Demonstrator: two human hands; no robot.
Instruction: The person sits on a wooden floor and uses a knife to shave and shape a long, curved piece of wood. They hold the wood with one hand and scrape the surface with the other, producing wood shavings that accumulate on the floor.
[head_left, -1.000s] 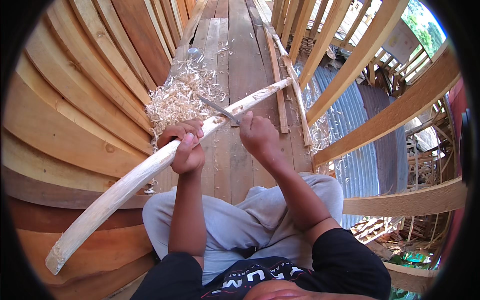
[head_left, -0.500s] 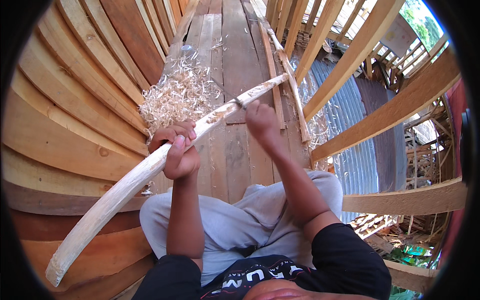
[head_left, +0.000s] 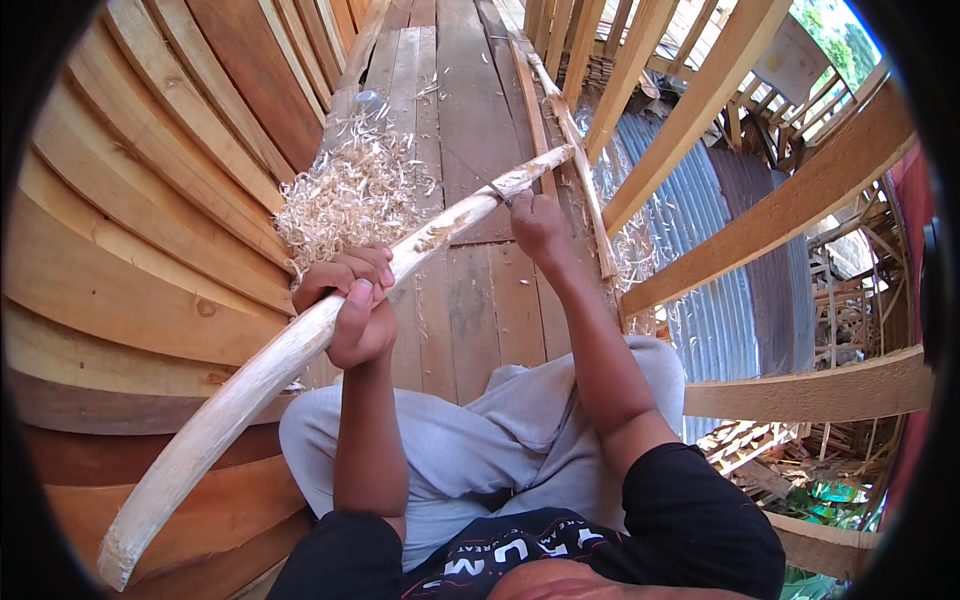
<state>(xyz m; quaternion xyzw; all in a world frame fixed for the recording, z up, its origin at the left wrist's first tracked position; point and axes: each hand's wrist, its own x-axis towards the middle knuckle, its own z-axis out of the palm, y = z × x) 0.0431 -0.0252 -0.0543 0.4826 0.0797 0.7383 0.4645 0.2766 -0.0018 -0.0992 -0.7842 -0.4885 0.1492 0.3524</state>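
Observation:
A long, pale, slightly curved wooden pole (head_left: 235, 395) runs slantwise from the lower left up to the far right, its bark stripped off. Around its middle my left hand (head_left: 350, 300) is wrapped, with the thumb on top. Toward the pole's far end my right hand (head_left: 541, 225) is closed on a knife, its handle hidden in the fist. The thin dark knife blade (head_left: 488, 184) crosses the pole at a rough brownish patch. The pole's far tip reaches a thin peeled stick (head_left: 577, 135) lying along the right side.
Curled wood shavings (head_left: 345, 195) are heaped on the plank floor (head_left: 475, 290) at the left. A clear cup (head_left: 369, 101) stands beyond them. Slanted boards (head_left: 150, 260) wall the left side; wooden rails (head_left: 690, 120) line the right, with corrugated metal sheets (head_left: 705, 270) below.
My right hand and the knife have slid a little along the pole toward its far end. The pole's near end has shifted slightly; my left hand keeps its grip.

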